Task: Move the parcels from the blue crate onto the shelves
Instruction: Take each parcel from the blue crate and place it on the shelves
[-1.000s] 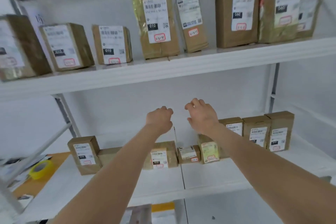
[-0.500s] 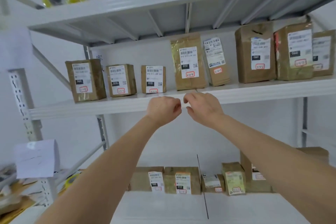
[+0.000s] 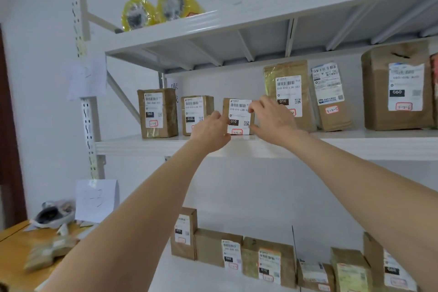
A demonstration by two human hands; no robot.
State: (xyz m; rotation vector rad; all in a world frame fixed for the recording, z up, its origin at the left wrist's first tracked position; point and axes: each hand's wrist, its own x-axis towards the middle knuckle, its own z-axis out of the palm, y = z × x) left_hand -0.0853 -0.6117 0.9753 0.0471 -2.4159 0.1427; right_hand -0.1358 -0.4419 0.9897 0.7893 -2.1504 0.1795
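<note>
On middle shelf (image 3: 355, 147): small labelled parcel (image 3: 238, 115), upright.
Left hand (image 3: 211, 131): at parcel's left edge, grip unclear.
Right hand (image 3: 272, 118): pinches parcel's right edge.

- Left hand (image 3: 210, 131): bare; seen from the back, knuckles forming a low rounded ridge; fingertips partly hidden.
- Left forearm (image 3: 142, 208): bare from the wrist down to the lower edge of the view; smooth, broadening toward the camera.
- Right hand (image 3: 272, 118): bare; seen from the back, with thumb and fingers (image 3: 257, 104) in view.
- Right forearm (image 3: 355, 178): bare from the wrist out to the right edge of the view; smooth, broadening toward the camera.
- Elbows and upper arms: outside the view; clothing there cannot be told.
</note>
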